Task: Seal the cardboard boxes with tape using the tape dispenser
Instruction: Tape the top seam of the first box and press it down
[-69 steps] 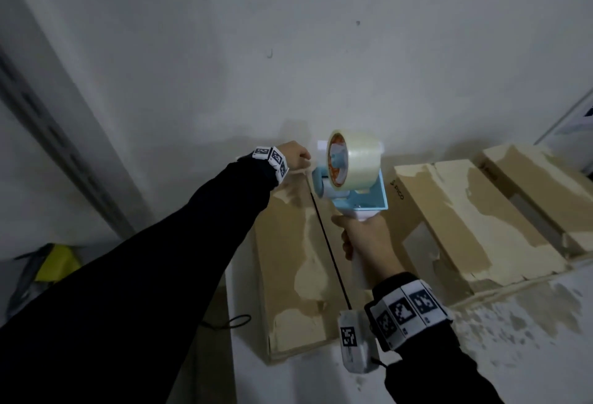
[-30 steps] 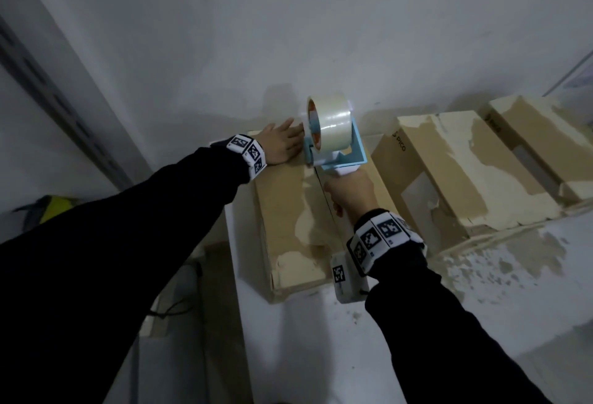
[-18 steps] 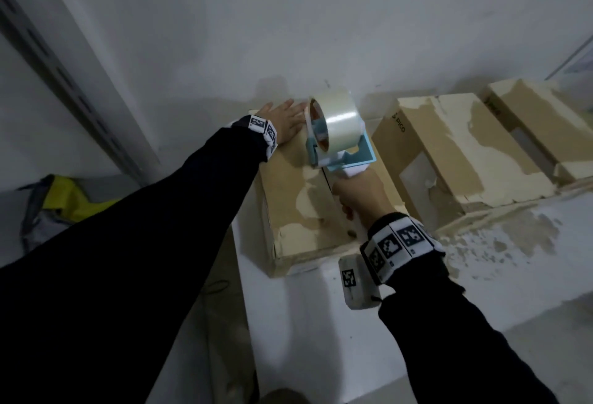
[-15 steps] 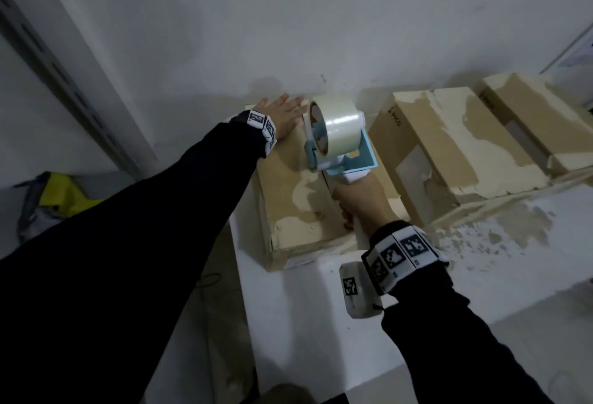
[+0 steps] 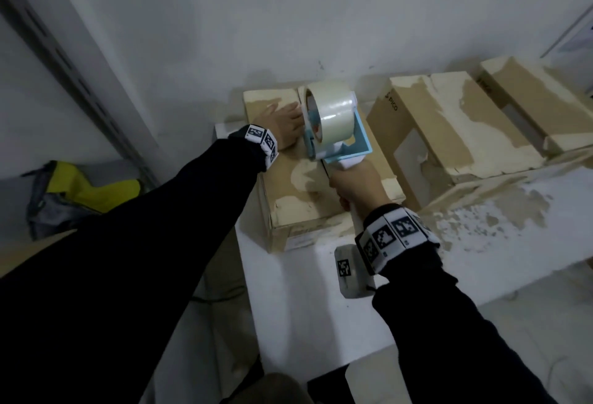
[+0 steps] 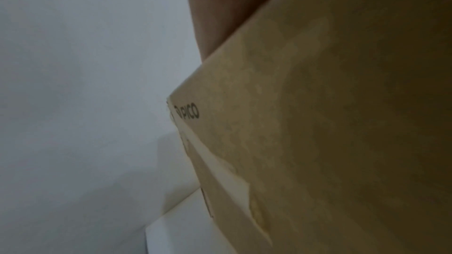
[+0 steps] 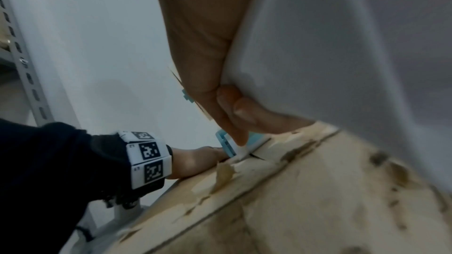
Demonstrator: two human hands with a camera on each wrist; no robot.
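White wall backs a white shelf carrying three cardboard boxes. On the nearest box, the left hand presses flat-fingered at 11 o'clock; the right hand grips the tape dispenser on the seam. Best pulled steadily toward 6 o'clock, blade low; wall blocks 12, free room lies nearer.

The pale blue tape dispenser with its clear roll covers the fingertips of the left hand and the far seam of the worn brown cardboard box. The right hand hides the dispenser's white handle. The rightmost torn brown box runs off frame. The left wrist view is blurred.
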